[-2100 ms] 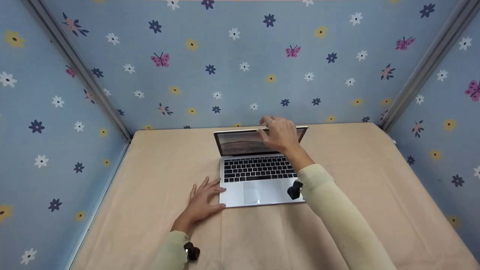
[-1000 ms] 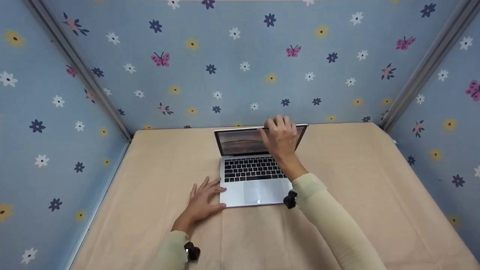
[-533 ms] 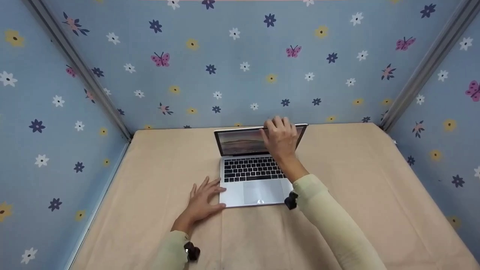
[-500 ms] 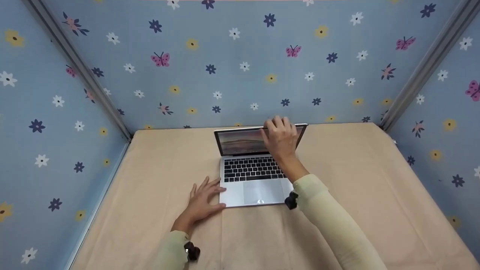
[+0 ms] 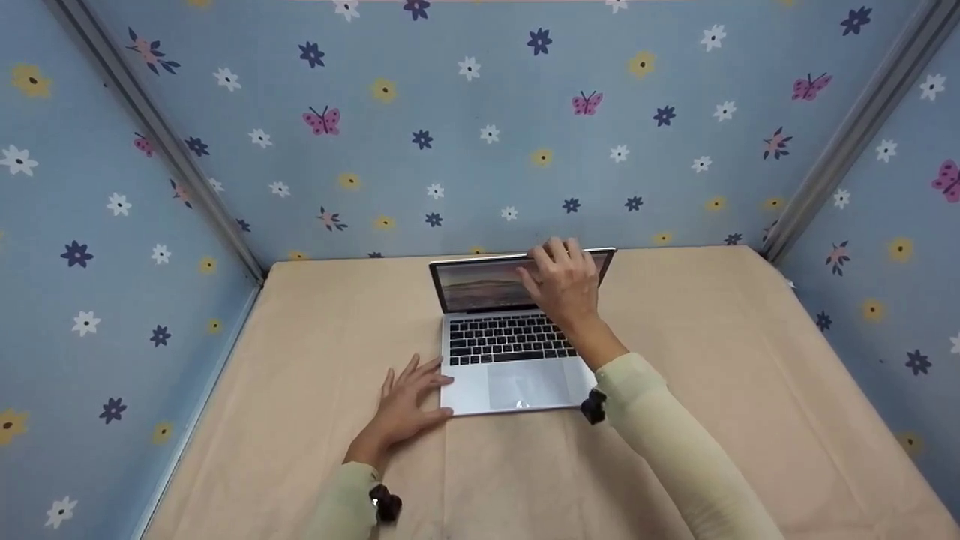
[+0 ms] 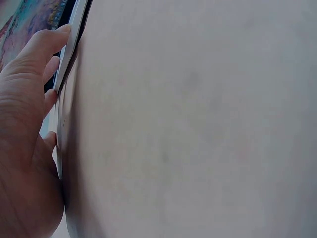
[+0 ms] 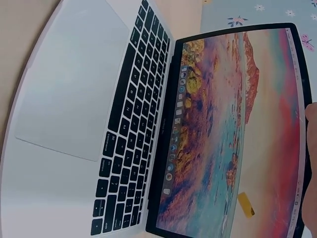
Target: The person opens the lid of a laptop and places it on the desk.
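Observation:
An unfolded silver laptop (image 5: 527, 384) lies on the table, its lid raised and its screen (image 7: 218, 144) lit with a colourful picture and a row of icons. My right hand (image 5: 568, 289) is at the top edge of the lid, right of its middle, fingers curled over that edge and thumb held in front of the screen. Part of this hand (image 7: 311, 163) overlaps the bezel in the right wrist view. My left hand (image 5: 403, 405) rests at the left side of the base, fingers spread and fairly straight, fingertips at its edge; the left wrist view shows them along that edge.
The table has a beige cloth (image 5: 330, 322). Behind it stands a blue flowered panel (image 5: 480, 165), close to the lid, with side panels left and right. Grey posts (image 5: 161, 142) mark the corners. A black device (image 5: 385, 504) sits on each wrist.
My right hand has shifted slightly on the lid's top edge, its wrist moving left and then right again, its thumb now further from the edge. The lid and my left hand stay put.

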A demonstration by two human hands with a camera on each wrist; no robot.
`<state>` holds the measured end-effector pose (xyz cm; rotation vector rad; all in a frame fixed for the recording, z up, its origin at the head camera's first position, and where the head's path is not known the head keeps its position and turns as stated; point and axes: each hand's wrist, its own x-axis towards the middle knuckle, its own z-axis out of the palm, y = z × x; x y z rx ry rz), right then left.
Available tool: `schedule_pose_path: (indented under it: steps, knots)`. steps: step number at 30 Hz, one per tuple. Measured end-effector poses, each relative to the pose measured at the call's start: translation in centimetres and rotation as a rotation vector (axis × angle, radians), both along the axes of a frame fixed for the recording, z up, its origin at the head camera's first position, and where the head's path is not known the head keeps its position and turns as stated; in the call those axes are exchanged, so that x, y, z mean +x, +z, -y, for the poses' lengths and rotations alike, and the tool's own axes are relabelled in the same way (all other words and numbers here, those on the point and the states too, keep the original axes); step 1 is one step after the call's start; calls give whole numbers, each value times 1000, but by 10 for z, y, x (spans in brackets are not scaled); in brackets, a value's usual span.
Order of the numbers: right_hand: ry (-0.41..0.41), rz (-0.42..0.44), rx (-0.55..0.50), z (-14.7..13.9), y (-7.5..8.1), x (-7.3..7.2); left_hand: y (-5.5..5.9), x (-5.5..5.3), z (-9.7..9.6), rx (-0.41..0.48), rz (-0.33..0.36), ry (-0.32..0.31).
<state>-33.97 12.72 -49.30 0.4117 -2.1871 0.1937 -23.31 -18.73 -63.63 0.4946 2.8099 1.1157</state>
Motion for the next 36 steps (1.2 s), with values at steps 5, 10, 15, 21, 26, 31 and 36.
schedule_pose_path:
  steps: [5, 10, 15, 21, 26, 31, 36]
  knots:
    - [10, -3, 59, -4, -2, 3, 1, 0, -2, 15, 18, 15]
    - [39, 6, 78, -6, -4, 6, 1, 0, -2, 25, 3, 23]
    - [45, 20, 103, -7, -5, 8, 2, 0, -1, 9, 14, 16]
    - [66, 45, 110, -9, -8, 9, 1, 0, -1, 4, 15, 12]
    - [73, 40, 127, -11, -9, 11, -3, -1, -1, 20, -9, 12]
    - [71, 23, 148, -13, -12, 11, -4, -1, 0, 33, -16, 6]
    - [60, 0, 191, -15, -15, 10, -14, -2, 3, 64, -72, -5]
